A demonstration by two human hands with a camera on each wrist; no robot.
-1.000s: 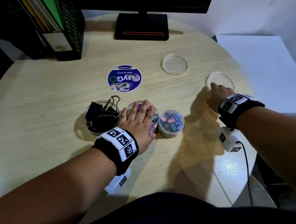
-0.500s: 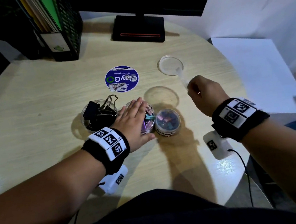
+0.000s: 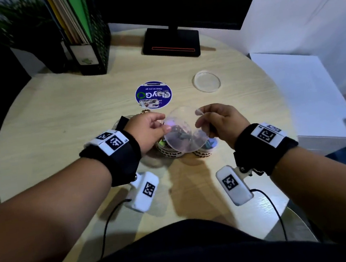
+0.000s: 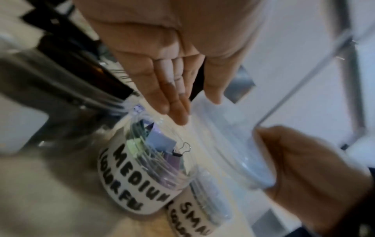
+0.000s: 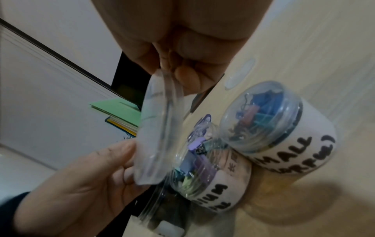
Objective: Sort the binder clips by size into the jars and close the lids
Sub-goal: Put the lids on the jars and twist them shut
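Note:
Both hands hold one clear round lid (image 3: pixel 182 134) tilted above the open jar labelled MEDIUM (image 3: pixel 171 153), which holds pastel binder clips. My left hand (image 3: pixel 163 122) has the lid's left edge between thumb and straight fingers (image 4: pixel 178 112). My right hand (image 3: pixel 198 118) pinches the right edge. The lid (image 5: pixel 154 136) stands almost on edge over the medium jar (image 5: pixel 213 176). The SMALL jar (image 3: pixel 205 150) of colourful clips touches it on the right. A large jar (image 3: pixel 122 121) of black clips sits behind my left hand, mostly hidden.
A second clear lid (image 3: pixel 206 81) lies on the round wooden table (image 3: pixel 70 120) at the back right. A blue round printed disc (image 3: pixel 153 94) lies behind the jars. A monitor base (image 3: pixel 171 43) and a black file holder (image 3: pixel 88 43) stand at the back.
My right hand picked the clear lid up from the table's right side and carried it left over the medium jar. My left hand lifted off that jar and took the lid's left edge.

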